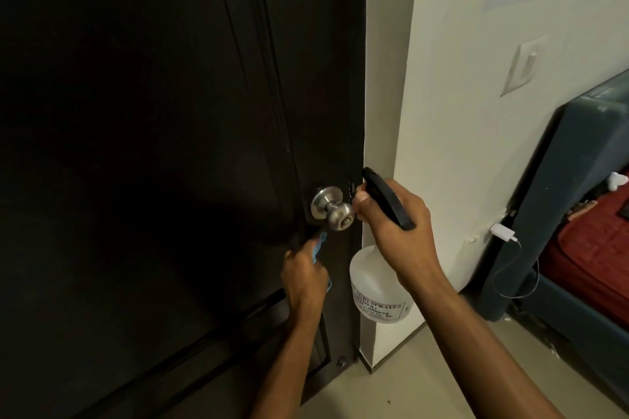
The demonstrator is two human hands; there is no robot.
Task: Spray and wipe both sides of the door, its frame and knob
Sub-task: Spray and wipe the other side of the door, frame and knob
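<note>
The right hand (391, 224) is wrapped round the black trigger head of a white spray bottle (376, 286), nozzle aimed at the silver knob (335, 211) from just beside it, so the step in hand looks to be spraying the knob. The left hand (304, 277) sits just below the knob, close against the dark door (153, 163), with its fingers curled round a blue cloth (81, 245) that pokes up towards the knob, ready to wipe. The door appears shut or nearly so, its latch edge meeting the pale wall (442, 112) at the right. How much of this face has already been cleaned is hard to judge: the panel is dark and dimly lit, and no wet streaks or droplets show clearly. On this evidence the knob is being dealt with now, while the frame and the door's far side, which is out of view, probably remain to be done.
</note>
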